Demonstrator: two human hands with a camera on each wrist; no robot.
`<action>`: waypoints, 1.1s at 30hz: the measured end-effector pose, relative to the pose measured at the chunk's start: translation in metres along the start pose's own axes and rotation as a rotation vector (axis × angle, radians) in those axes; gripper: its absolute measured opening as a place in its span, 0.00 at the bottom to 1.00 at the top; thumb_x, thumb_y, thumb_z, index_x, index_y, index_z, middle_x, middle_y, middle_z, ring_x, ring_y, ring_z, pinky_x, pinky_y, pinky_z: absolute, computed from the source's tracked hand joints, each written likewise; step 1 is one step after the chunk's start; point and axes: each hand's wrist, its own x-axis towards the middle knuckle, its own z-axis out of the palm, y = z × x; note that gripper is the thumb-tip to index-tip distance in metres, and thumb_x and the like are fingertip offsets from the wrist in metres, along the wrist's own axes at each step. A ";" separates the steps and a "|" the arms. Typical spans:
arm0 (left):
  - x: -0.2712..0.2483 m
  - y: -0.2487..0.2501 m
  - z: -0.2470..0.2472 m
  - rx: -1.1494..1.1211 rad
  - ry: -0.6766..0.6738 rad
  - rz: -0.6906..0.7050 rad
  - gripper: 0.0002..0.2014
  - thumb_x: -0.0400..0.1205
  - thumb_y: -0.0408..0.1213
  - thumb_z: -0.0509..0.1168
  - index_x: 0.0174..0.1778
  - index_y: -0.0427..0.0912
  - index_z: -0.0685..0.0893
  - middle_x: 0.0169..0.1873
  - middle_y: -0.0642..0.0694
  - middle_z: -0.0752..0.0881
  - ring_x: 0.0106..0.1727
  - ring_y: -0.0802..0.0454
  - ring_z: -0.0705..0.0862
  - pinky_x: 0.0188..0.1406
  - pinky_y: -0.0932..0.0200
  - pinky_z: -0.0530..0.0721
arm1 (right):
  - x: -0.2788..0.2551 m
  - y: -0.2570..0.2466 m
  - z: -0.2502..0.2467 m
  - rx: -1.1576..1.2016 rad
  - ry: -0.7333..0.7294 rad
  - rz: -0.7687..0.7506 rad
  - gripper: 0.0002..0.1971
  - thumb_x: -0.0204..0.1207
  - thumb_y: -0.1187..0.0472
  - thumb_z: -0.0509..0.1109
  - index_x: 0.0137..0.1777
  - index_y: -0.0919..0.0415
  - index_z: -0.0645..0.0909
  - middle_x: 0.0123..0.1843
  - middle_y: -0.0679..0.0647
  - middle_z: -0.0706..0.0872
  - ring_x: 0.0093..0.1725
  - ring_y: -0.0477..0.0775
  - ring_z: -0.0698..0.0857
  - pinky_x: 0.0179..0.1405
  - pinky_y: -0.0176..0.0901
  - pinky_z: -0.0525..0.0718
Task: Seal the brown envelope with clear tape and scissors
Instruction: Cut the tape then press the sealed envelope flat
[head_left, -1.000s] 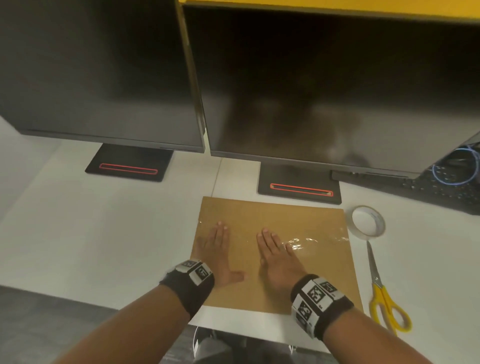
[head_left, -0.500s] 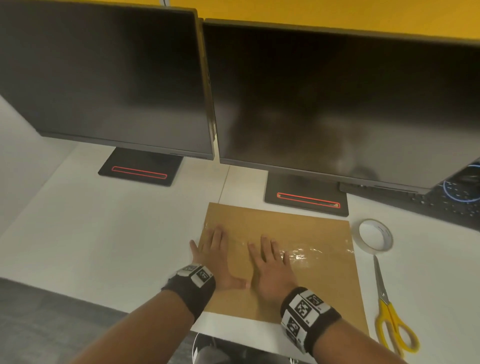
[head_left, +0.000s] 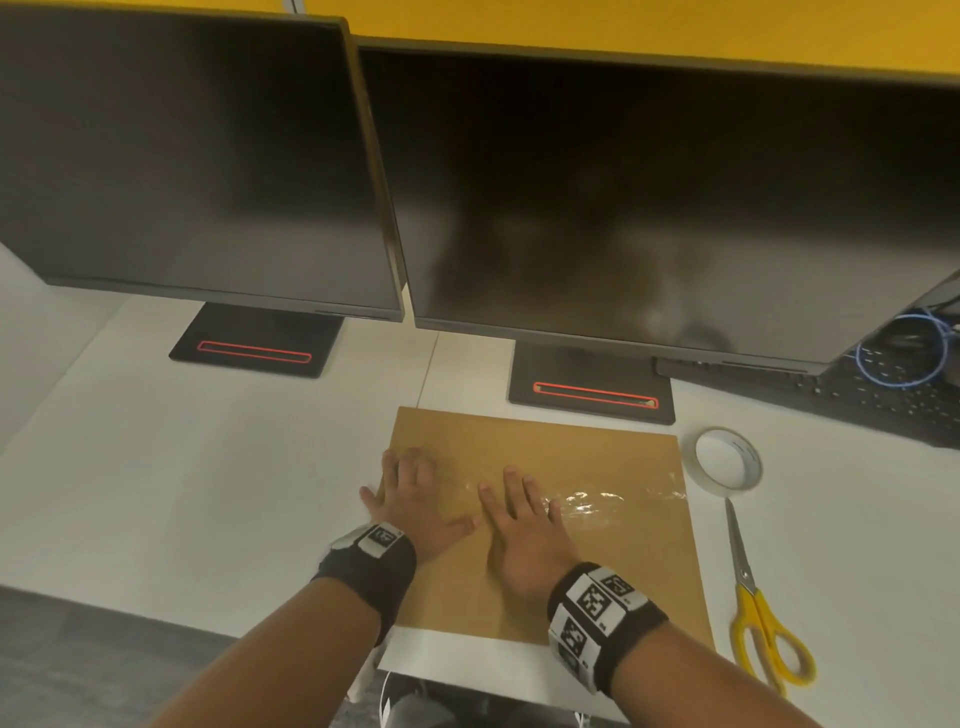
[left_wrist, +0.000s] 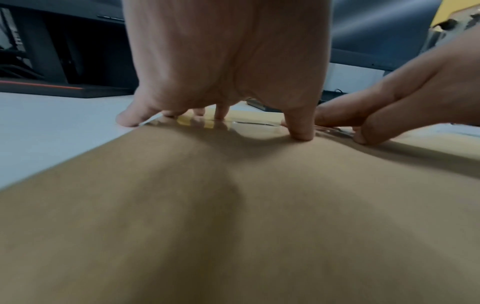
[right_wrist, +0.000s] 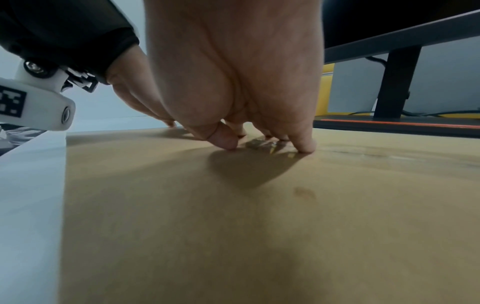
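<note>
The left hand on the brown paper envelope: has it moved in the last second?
Yes. The left hand has slid left along the brown paper envelope; its outer fingers now overhang the left edge.

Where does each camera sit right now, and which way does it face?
Head: above, looking forward and down at the flat brown paper envelope, both hands and forearms on it.
Left wrist: low behind the left hand, facing along its fingers pressing the glossy clear tape strip.
Right wrist: low behind the right hand, facing the monitors.
Both wrist views share the envelope and both hands.

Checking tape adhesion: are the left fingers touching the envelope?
Touching. Left wrist view shows the left fingers pressed onto the envelope, no gap.
</note>
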 end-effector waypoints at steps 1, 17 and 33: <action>0.002 0.000 -0.001 -0.003 -0.002 -0.008 0.50 0.68 0.73 0.62 0.79 0.48 0.55 0.83 0.48 0.50 0.84 0.40 0.43 0.76 0.29 0.59 | -0.001 0.000 -0.001 0.005 -0.001 -0.003 0.39 0.77 0.63 0.53 0.83 0.45 0.36 0.84 0.56 0.29 0.83 0.60 0.32 0.82 0.63 0.37; 0.034 -0.011 -0.036 -0.595 0.335 -0.137 0.20 0.77 0.25 0.61 0.65 0.41 0.73 0.64 0.37 0.71 0.54 0.35 0.81 0.55 0.44 0.82 | -0.002 0.000 -0.006 0.009 -0.021 -0.018 0.44 0.73 0.69 0.56 0.83 0.47 0.37 0.83 0.58 0.28 0.83 0.62 0.32 0.81 0.66 0.39; 0.040 -0.027 -0.047 -0.135 0.174 -0.220 0.19 0.82 0.42 0.61 0.69 0.45 0.71 0.66 0.42 0.74 0.63 0.44 0.78 0.62 0.47 0.75 | 0.004 -0.011 0.000 0.048 0.058 0.041 0.40 0.75 0.69 0.54 0.83 0.47 0.41 0.85 0.58 0.33 0.83 0.63 0.35 0.80 0.68 0.40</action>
